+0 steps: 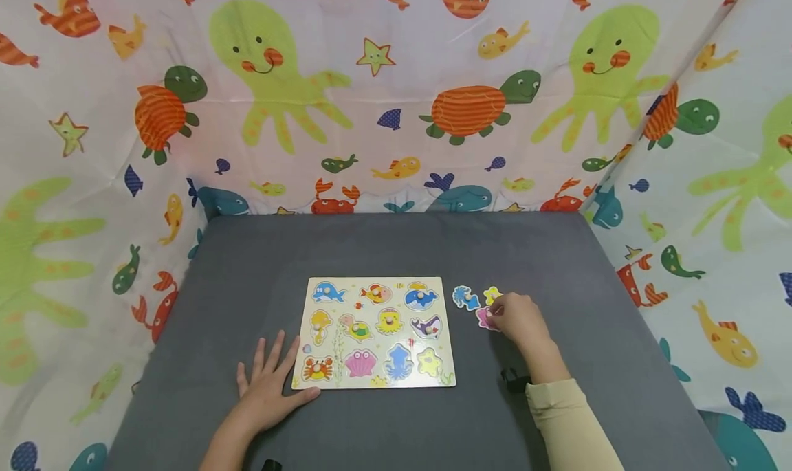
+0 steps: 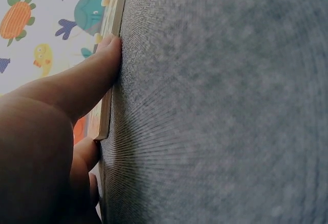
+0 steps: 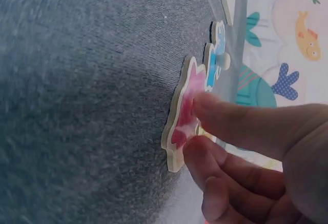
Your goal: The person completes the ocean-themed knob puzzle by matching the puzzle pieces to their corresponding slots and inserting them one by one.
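Note:
A pale wooden puzzle board (image 1: 386, 344) with sea-animal shapes lies on the grey table. My left hand (image 1: 266, 385) spreads its fingers at the board's lower left corner. In the left wrist view its thumb (image 2: 97, 70) presses along the board's edge. My right hand (image 1: 520, 320) is over the loose pieces right of the board. Thumb and fingers pinch a pink shell puzzle piece (image 3: 190, 106) from above, its knob hidden by the fingertips. Close by lie a blue squid puzzle piece (image 1: 465, 298) with a knob and a yellow star puzzle piece (image 1: 491, 294), partly covered by the hand.
Several knobbed pieces, such as the crab (image 1: 318, 368) and the octopus (image 1: 390, 321), sit in the board. Black wrist straps (image 1: 515, 380) show near the arms. A sea-animal patterned curtain (image 1: 396, 113) surrounds the table (image 1: 371, 430) at the back and sides.

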The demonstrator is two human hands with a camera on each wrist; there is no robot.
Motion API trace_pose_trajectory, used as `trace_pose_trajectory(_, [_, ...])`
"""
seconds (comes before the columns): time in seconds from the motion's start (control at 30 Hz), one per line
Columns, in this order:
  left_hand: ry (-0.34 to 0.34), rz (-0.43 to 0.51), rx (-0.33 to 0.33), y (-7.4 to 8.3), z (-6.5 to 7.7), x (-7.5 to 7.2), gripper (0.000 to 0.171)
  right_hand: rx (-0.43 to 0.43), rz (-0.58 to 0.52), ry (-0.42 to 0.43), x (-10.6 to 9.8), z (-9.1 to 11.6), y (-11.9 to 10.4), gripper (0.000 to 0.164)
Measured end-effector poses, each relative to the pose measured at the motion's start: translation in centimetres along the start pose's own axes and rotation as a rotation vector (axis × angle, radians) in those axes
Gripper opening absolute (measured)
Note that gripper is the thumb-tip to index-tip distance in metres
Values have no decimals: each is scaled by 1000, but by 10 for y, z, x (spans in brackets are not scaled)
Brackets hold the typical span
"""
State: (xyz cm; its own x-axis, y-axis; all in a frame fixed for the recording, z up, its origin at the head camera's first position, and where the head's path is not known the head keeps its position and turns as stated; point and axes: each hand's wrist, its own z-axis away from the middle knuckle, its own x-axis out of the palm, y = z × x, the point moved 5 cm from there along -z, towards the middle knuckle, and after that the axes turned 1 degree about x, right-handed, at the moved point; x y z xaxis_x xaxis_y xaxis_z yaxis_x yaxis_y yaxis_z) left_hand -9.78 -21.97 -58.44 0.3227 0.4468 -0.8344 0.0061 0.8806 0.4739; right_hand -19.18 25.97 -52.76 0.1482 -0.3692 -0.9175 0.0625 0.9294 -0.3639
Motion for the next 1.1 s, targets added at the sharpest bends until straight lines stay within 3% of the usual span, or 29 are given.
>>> trace_pose_trajectory(0.4, [6,-9,-5,-5,2,4,112,3,6,26,7,0,-2,11])
trace_pose_trajectory(0.63, [7,-3,-3,-2,2,2,112,-14,19,85,-6,5,-9,10])
trace_pose_trajectory(0.9, [5,-2,0,1,2,-1,112,-83,59,112,-26,17,-35,9])
trace_pose_trajectory(1.1, [9,2,2,2,2,-2,112,-182,59,114,-27,27,-64,6])
